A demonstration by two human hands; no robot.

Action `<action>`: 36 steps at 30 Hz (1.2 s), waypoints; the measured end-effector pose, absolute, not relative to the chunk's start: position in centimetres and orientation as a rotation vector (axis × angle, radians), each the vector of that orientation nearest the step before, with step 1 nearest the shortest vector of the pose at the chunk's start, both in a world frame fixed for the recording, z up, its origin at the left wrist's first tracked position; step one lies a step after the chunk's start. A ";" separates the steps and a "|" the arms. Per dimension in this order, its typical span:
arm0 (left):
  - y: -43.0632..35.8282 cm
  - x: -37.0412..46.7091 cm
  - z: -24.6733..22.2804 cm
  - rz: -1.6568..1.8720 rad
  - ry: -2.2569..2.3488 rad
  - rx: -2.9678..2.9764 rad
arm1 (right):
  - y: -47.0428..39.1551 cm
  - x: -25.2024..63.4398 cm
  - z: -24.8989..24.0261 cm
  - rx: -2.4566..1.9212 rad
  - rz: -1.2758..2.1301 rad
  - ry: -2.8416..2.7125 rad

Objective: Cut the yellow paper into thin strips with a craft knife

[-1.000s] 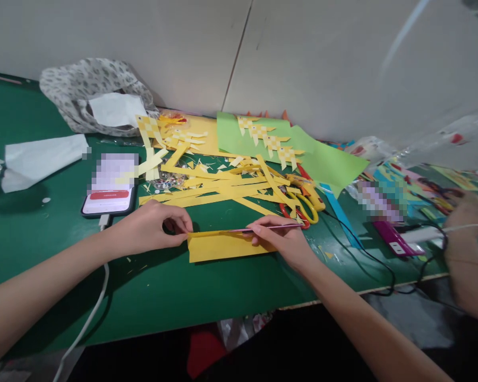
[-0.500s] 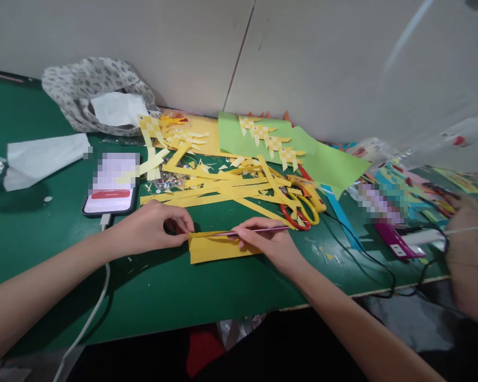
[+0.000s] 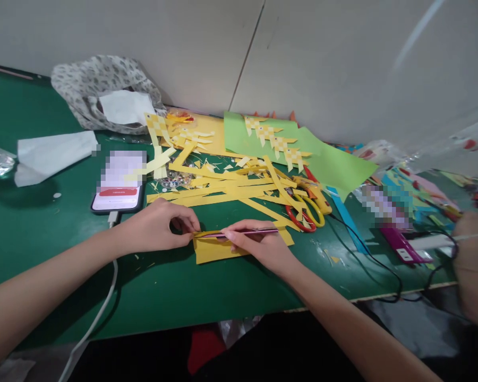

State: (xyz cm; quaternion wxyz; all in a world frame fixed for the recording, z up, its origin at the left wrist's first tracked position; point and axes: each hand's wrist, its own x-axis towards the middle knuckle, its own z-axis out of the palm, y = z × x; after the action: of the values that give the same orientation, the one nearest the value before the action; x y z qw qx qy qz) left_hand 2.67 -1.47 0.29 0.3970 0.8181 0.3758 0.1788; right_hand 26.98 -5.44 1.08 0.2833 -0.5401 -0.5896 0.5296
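A folded sheet of yellow paper (image 3: 217, 253) lies on the green table in front of me. My left hand (image 3: 167, 228) pinches its upper left corner between thumb and fingertips. Across the paper's upper edge, my right hand (image 3: 258, 241) grips a slim purple pen-like tool (image 3: 258, 232), whose tip points left, close to my left fingertips. The tip's exact shape is too small to make out. Part of the paper is hidden under my right hand. Just beyond lie loose yellow paper strips (image 3: 207, 196) and scissors (image 3: 314, 209) with red and yellow handles.
A charging phone (image 3: 117, 199) lies left, its white cable (image 3: 113, 286) running under my left forearm. Checkered paper fish shapes (image 3: 276, 143) rest on green paper (image 3: 338, 167). A yellow glue gun (image 3: 321, 199) sits beside the scissors. Another person's hand (image 3: 472, 233) is at far right.
My right hand has slid left along the paper with the purple tool, uncovering more of the paper's right end. My left hand keeps its pinch. The whole view has shifted slightly.
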 end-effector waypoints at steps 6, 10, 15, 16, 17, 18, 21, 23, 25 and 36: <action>-1.5 2.7 0.4 0.473 0.947 2.053 | -5.4 26.9 1.3 -1.453 1.425 -1.564; -1.5 2.7 0.3 0.460 0.942 2.040 | -5.4 26.9 1.3 -1.465 1.437 -1.564; -1.5 2.8 0.3 0.447 0.948 2.034 | -5.4 26.8 1.4 -1.469 1.448 -1.552; -1.5 2.8 0.4 0.447 0.950 2.032 | -5.4 26.8 1.4 -1.469 1.449 -1.548; -1.6 2.8 0.4 0.448 0.951 2.029 | -5.3 26.8 1.4 -1.468 1.451 -1.546; -1.6 2.9 0.5 0.449 0.953 2.026 | -5.3 26.9 1.5 -1.463 1.452 -1.547; -1.6 2.9 0.6 0.439 0.965 2.016 | -5.2 27.2 1.5 -1.455 1.456 -1.549; -1.6 2.9 0.6 0.425 0.971 2.013 | -5.1 27.4 1.6 -1.457 1.453 -1.545; -1.6 2.8 0.6 0.428 0.975 2.015 | -5.0 27.7 1.6 -1.462 1.445 -1.532; -1.5 2.8 0.3 0.428 0.976 2.032 | -4.8 30.0 1.1 -1.472 1.369 -1.505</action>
State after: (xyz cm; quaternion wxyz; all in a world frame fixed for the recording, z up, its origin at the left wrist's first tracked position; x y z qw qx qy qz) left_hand 2.81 -1.54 0.32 0.4111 0.8072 0.3879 0.1701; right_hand 30.01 -4.79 1.12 0.3103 -0.5572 -0.5699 0.5182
